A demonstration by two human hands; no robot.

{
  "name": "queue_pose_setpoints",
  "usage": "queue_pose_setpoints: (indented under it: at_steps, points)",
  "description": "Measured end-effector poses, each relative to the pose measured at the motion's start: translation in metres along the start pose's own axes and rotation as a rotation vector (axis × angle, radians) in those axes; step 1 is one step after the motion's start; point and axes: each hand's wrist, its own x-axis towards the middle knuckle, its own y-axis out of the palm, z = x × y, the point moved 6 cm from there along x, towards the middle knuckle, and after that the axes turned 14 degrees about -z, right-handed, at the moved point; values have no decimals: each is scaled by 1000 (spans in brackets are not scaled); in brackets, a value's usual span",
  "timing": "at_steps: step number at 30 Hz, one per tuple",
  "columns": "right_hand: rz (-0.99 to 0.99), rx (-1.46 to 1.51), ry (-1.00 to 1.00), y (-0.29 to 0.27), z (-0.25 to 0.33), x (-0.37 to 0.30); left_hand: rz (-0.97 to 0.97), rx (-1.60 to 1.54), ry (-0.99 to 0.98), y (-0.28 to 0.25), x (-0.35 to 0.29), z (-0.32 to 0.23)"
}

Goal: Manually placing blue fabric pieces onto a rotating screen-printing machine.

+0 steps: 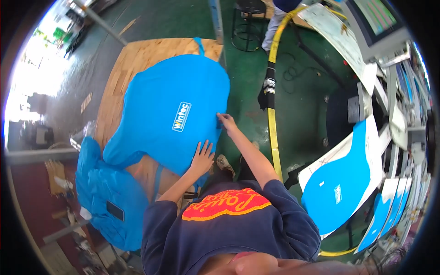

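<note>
A large blue fabric piece [156,96] with a white printed label lies spread over the wooden table [114,87]. It has a curved outline, and a narrow blue strip [200,46] sticks out at its far end. My left hand [202,159] rests flat on the near right part of the fabric, fingers spread. At the right edge of the same piece, my right hand [225,123] has its fingers pinched together on the cloth. The grip itself is partly hidden.
Crumpled blue fabric [110,192] lies left of me with a dark phone [115,210] on top. To my right, another blue piece [341,183] lies on a white board. A yellow curved rail [274,133] runs beside me. A stool [249,25] and a person [275,23] are beyond.
</note>
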Motion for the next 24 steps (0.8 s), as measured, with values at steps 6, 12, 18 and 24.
queue_pose_setpoints:
  at_steps: [6,12,18,24]
  points:
    - [-155,25,-109,-40,0,21,335,344,392,37,-38,-47]
    - [-64,-74,-380,-148,6,-44,96,-34,84,0,-33,-65]
    - [65,-14,-403,-260,36,-104,640,213,66,67,-85,-59]
    - [-191,-57,-460,-401,90,-145,300,237,178,53,173,-17]
